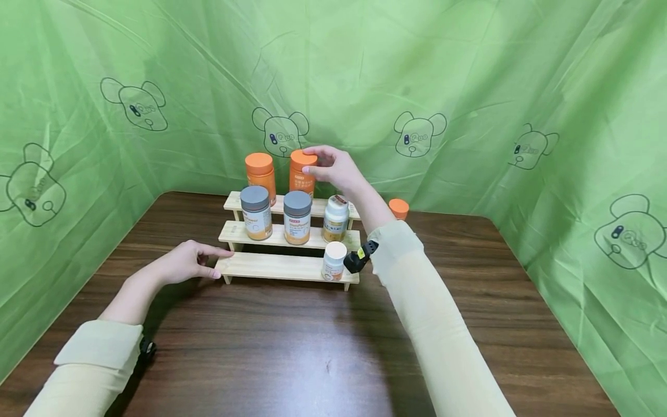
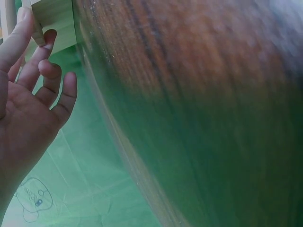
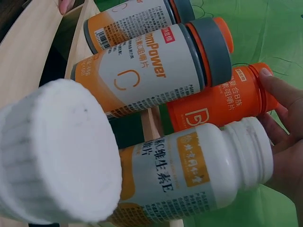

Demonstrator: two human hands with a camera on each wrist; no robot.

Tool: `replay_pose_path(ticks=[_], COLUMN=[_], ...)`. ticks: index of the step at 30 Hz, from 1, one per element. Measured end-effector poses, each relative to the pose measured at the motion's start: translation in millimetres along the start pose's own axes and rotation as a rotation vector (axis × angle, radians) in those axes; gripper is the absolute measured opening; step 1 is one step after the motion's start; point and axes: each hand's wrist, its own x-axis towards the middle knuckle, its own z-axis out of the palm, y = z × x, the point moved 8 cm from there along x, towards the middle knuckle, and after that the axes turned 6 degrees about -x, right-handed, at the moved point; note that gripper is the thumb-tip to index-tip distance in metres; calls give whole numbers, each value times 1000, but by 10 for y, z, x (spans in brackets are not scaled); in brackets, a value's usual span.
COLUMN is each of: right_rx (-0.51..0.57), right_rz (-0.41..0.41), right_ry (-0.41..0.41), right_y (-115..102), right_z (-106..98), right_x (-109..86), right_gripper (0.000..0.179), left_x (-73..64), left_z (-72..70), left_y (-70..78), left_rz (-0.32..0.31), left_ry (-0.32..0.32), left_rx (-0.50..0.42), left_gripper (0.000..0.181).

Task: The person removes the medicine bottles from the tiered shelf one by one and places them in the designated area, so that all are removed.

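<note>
In the head view, my right hand [image 1: 336, 168] holds an orange bottle [image 1: 303, 168] by its lid, thumb in front and fingers over the far side. The bottle is upright at the top tier of a wooden three-tier rack [image 1: 271, 265]; a grey-lidded jar [image 1: 297, 217] hides its base. In the right wrist view, the thumb lies against the orange bottle's [image 3: 218, 101] lid. My left hand [image 1: 179, 263] grips the left end of the lowest tier between thumb and index finger. In the left wrist view, its other fingers [image 2: 68, 90] are loosely bent.
Another orange bottle [image 1: 260, 174] stands on the top tier. The middle tier bears a second grey-lidded jar [image 1: 256, 213] and a white-capped bottle [image 1: 336, 219]. A small white bottle [image 1: 333, 262] is on the lowest tier. Behind my right forearm shows an orange lid [image 1: 399, 208]. Green cloth [image 1: 354, 69] surrounds the table.
</note>
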Motion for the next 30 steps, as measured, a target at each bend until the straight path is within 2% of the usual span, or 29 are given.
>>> replay_pose_path(ticks=[14, 30], right_rx=[36, 62], right_rz=[-69, -88], right_ry=[43, 112], right_y=[-193, -293], right_z=[-254, -683], right_x=[-120, -343], right_gripper=[45, 46], left_x=[-21, -51], left_z=[-13, -22], left_y=[-35, -8], left_rz=[14, 15], left_ry=[1, 8], left_rx=[6, 18], left_gripper=[52, 50])
